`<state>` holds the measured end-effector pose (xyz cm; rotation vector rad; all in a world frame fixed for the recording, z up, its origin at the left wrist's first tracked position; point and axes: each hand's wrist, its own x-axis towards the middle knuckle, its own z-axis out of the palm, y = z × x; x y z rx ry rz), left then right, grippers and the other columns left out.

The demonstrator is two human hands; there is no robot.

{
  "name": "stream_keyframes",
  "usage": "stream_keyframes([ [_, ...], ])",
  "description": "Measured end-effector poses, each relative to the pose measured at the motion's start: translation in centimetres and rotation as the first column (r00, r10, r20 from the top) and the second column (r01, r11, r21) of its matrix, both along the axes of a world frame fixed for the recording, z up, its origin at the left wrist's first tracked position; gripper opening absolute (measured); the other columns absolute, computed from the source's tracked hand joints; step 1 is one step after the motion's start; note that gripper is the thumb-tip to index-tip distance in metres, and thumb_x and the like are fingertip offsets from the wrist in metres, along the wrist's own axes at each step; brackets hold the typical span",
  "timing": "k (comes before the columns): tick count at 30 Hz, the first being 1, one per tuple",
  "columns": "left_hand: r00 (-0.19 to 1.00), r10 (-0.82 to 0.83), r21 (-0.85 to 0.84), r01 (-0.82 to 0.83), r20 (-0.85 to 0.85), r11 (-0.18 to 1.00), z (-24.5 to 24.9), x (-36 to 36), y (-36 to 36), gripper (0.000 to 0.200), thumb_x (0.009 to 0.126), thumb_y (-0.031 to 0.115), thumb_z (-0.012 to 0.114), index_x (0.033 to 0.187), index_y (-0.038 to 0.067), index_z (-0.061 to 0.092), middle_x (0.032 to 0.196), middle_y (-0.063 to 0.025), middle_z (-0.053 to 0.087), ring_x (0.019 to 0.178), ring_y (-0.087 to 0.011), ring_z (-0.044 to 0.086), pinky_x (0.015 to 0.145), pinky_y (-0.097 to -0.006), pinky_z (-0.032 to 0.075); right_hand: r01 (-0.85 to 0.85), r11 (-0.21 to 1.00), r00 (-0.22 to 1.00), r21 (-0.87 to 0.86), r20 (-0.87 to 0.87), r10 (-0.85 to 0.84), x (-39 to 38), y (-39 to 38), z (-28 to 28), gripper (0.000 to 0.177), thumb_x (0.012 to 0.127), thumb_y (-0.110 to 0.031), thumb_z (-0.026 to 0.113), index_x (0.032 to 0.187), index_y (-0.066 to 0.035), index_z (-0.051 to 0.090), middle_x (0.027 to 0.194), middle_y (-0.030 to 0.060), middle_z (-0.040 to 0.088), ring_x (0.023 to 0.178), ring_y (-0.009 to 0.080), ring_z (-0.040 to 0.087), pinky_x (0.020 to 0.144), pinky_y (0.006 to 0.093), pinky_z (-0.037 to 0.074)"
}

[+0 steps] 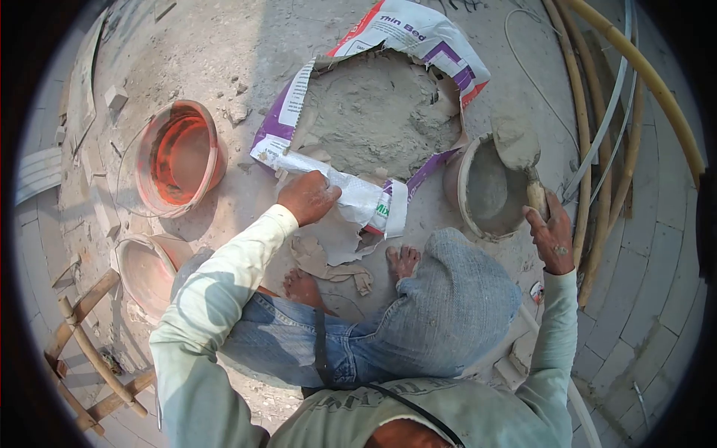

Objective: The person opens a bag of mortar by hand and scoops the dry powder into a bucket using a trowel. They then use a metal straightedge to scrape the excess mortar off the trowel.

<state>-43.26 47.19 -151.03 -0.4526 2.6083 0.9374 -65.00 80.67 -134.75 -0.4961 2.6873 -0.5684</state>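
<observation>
My left hand (308, 198) is closed on the near torn edge of a cement bag (287, 104), which lies cut open and full of grey powder (373, 112). At the right, my right hand (551, 233) grips the handle of a trowel (515, 143), whose blade carries grey material over the rim of a bucket. That bucket (450, 183) holds grey wet mix and stands just right of the bag. A crumpled cloth (317, 261) lies between my bare feet, below the bag.
An orange-stained bucket (218, 168) and a pale bucket (175, 250) stand at the left. Wooden poles (97, 299) are at the lower left. Bamboo poles (579, 97) and metal strips lie along the right. Small blocks (116, 97) and rubble are scattered on the ground.
</observation>
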Motion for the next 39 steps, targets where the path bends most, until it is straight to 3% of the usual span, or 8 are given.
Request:
stream_keyframes([
  [2,0.983,0.157,0.114,-0.167,0.092,0.979,1.2,-0.4,0.2,0.04,0.085,0.034,0.05,0.079,-0.005,0.061,0.084,-0.0271,0.062,0.081,-0.0406,0.061,0.077,-0.046,0.047,-0.233,0.971,0.972,-0.043,-0.043,0.231,-1.2,-3.0,-0.3,0.043,0.082,-0.016,0.064,0.117,0.005,0.051,0.087,0.0243,0.064,0.08,0.0408,0.064,0.07,0.0423,0.049],
  [6,0.983,0.156,0.116,-0.167,0.096,0.979,2.1,-0.6,0.3,0.039,0.084,0.032,0.05,0.08,-0.005,0.061,0.079,-0.0271,0.06,0.076,-0.043,0.06,0.074,-0.0477,0.047,-0.496,0.858,0.868,0.136,0.037,0.496,-2.7,-9.0,-4.0,0.042,0.082,-0.019,0.062,0.114,0.006,0.051,0.085,0.0263,0.064,0.08,0.0446,0.062,0.072,0.0461,0.048],
  [10,0.995,0.074,0.078,-0.08,0.071,0.994,0.6,-0.3,0.1,0.036,0.083,0.03,0.05,0.08,-0.004,0.061,0.08,-0.0274,0.06,0.076,-0.0438,0.06,0.072,-0.0488,0.047,-0.6,0.736,0.8,0.313,0.249,0.546,-2.0,-11.1,-9.2,0.039,0.082,-0.023,0.061,0.106,0.005,0.052,0.088,0.0273,0.063,0.083,0.0455,0.061,0.077,0.0488,0.047],
  [19,0.982,0.111,0.162,-0.135,0.151,0.977,1.8,-0.6,0.2,0.038,0.081,0.032,0.056,0.082,-0.004,0.066,0.089,-0.0274,0.065,0.086,-0.0422,0.063,0.079,-0.0482,0.049,-0.563,0.823,0.788,0.072,0.348,0.508,0.6,-10.7,-11.3,0.043,0.08,-0.024,0.062,0.109,0.007,0.053,0.095,0.0293,0.061,0.091,0.0442,0.06,0.08,0.0457,0.047],
  [23,0.988,0.151,0.172,-0.153,0.025,0.973,1.6,-0.2,0.5,0.034,0.081,0.027,0.053,0.072,-0.005,0.06,0.074,-0.0303,0.057,0.072,-0.0464,0.057,0.067,-0.0515,0.044,-0.473,0.88,0.775,0.033,0.491,0.399,0.6,-10.8,-12.3,0.049,0.08,-0.025,0.063,0.114,0.009,0.053,0.095,0.0283,0.061,0.091,0.0434,0.06,0.081,0.0444,0.046],
  [31,1.0,0.005,0.188,0.0,-0.029,0.982,-0.4,0.3,0.0,0.026,0.082,0.023,0.052,0.076,-0.001,0.06,0.074,-0.0264,0.058,0.072,-0.0449,0.057,0.067,-0.0498,0.044,-0.368,0.916,0.705,-0.158,0.595,0.386,-0.2,-11.7,-15.4,0.054,0.081,-0.021,0.069,0.121,0.009,0.05,0.076,0.0118,0.058,0.055,0.0137,0.054,0.05,0.0321,0.045],
  [37,0.99,0.025,0.257,-0.061,0.139,0.965,0.9,-0.1,-0.2,0.02,0.082,0.02,0.052,0.079,0.001,0.058,0.073,-0.0229,0.057,0.072,-0.041,0.057,0.066,-0.0498,0.044,-0.351,0.918,0.662,-0.183,0.645,0.382,-0.1,-14.0,-16.6,0.057,0.081,-0.023,0.069,0.122,0.011,0.05,0.073,0.0117,0.059,0.056,0.016,0.057,0.052,0.0323,0.046],
  [39,0.994,-0.108,0.16,0.106,0.005,0.981,-0.3,0.2,-0.2,0.025,0.083,0.023,0.052,0.079,0.0,0.059,0.075,-0.0243,0.057,0.074,-0.0405,0.058,0.066,-0.0486,0.044,-0.369,0.906,0.667,-0.207,0.62,0.413,-0.2,-14.3,-17.4,0.055,0.081,-0.023,0.069,0.121,0.011,0.051,0.072,0.0119,0.06,0.057,0.0165,0.057,0.052,0.0322,0.046],
])
